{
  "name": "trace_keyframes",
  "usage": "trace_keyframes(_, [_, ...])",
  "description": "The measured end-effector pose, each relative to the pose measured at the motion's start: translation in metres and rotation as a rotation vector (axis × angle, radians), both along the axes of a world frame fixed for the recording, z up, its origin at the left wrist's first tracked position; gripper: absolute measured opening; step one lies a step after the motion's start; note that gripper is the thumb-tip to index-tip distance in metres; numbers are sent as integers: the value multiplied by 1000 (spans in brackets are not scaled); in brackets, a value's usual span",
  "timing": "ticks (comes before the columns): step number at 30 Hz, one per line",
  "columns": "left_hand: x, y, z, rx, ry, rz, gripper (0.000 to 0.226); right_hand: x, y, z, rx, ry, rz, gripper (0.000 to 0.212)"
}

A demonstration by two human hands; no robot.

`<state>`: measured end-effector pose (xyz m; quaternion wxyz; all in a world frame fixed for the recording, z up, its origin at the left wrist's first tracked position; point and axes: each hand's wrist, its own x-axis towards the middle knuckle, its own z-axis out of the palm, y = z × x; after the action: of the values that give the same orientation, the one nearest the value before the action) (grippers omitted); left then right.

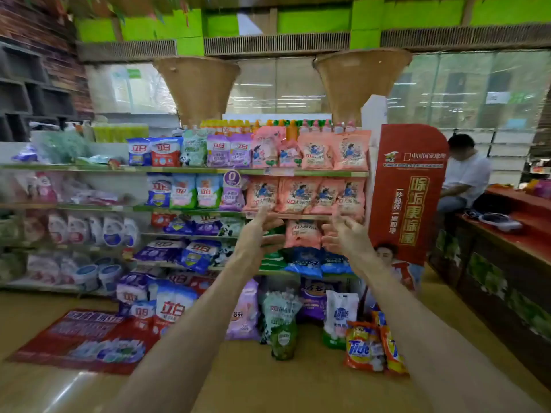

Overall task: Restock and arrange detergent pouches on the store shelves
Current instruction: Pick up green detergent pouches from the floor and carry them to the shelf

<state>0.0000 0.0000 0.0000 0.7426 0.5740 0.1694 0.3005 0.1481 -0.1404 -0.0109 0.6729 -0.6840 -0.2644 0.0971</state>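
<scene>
Both hands reach up at centre frame: left hand and right hand are spread open, empty, fingers nearing the lower edge of the pink pouches in the second shelf row, right of centre. Between the hands, lower, stands one more pink pouch. These soft, filled bags likely sag and slide; gripping both side edges, or supporting the base, seems safest. Farther right stands a red display board.

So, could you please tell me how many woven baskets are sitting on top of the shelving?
2: one woven basket above the shelving's left-centre, the other woven basket above its right end.
</scene>
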Motion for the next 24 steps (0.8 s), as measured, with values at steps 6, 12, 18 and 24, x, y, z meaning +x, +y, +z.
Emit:
trace_keyframes(6, [51,49,-6,0,-26,25,42,51,49,-12,-5,20,19,28])
trace_keyframes(12, [141,134,-21,-27,6,-4,45,129,129,-33,-56,18,-49,31])
trace_keyframes(18, [238,222,-38,9,60,-53,43,211,208,-45,-99,15,-117,35])
trace_keyframes(24, [317,283,-84,-28,142,-56,34,280,274,-86,-150,99,-131,31])
